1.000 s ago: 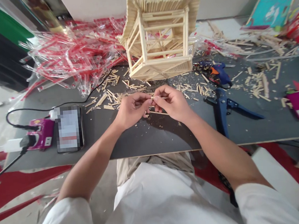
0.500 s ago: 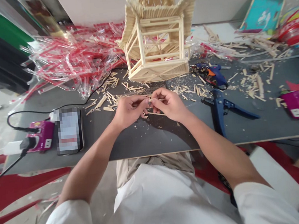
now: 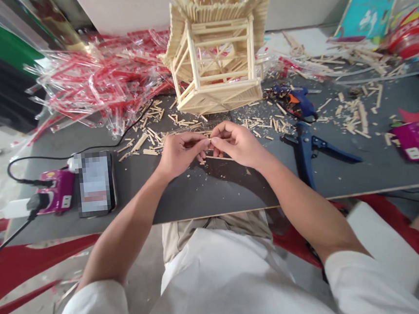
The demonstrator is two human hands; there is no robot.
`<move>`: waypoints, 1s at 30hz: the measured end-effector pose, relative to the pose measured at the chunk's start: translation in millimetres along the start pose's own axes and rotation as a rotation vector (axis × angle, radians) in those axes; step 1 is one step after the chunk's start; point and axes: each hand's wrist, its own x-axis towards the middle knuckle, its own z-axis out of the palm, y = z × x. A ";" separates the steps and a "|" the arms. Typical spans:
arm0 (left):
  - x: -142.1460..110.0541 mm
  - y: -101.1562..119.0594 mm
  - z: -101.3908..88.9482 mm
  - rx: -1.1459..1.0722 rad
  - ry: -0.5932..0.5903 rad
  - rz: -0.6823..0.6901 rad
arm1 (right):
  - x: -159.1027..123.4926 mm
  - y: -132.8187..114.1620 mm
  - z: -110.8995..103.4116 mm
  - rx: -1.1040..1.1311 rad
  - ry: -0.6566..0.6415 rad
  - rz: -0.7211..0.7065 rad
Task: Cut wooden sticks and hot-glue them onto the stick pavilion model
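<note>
Head view: fingers of our left hand (image 3: 179, 155) and right hand (image 3: 241, 146) pinch a stick (image 3: 210, 139) before the wooden house (image 3: 221, 99).

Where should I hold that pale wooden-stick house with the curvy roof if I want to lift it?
Probably low down: grip the base of the pale wooden-stick house, coming from its left and right sides at once. The base is broad, while the roof flares out past the open frame and its thin posts look easier to snap.
</note>
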 end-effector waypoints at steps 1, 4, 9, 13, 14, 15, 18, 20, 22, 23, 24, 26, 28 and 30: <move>0.4 -1.2 -0.2 -0.006 0.008 0.004 | -1.7 -3.1 -4.6 -0.013 0.007 0.004; 1.4 -4.9 -1.1 -0.021 0.064 0.007 | -18.8 -19.5 -26.5 -0.196 0.078 0.011; 2.3 -10.4 -1.7 -0.034 0.127 0.017 | -89.3 -33.9 -83.5 -0.858 0.527 0.150; 2.2 -12.1 -0.3 -0.026 0.153 0.044 | -142.6 -5.4 -124.6 -1.248 0.500 0.501; 2.1 -12.1 0.1 -0.022 0.157 0.044 | -150.9 3.2 -130.3 -1.264 0.483 0.592; 2.1 -11.9 0.6 -0.017 0.159 0.043 | -156.9 10.6 -133.9 -1.274 0.469 0.635; 2.4 -11.0 1.5 -0.017 0.172 0.050 | -164.4 23.0 -134.6 -1.293 0.479 0.658; 2.7 -10.3 1.2 -0.017 0.189 0.059 | -164.8 23.6 -131.2 -1.329 0.503 0.614; 3.0 -9.7 0.0 -0.009 0.201 0.055 | -165.1 20.5 -128.0 -1.368 0.533 0.563; 3.1 -9.5 -0.7 -0.004 0.203 0.050 | -165.9 18.0 -126.7 -1.377 0.544 0.548; 3.1 -9.5 -1.3 -0.001 0.204 0.046 | -167.2 15.0 -125.2 -1.377 0.557 0.541; 3.2 -10.2 -1.9 -0.004 0.209 0.046 | -171.4 7.5 -120.9 -1.348 0.577 0.548; 3.3 -11.6 -1.3 -0.007 0.217 0.053 | -176.3 -1.8 -112.8 -1.292 0.581 0.522; 3.3 -12.5 0.3 -0.005 0.225 0.066 | -178.8 -12.6 -99.2 -1.206 0.550 0.445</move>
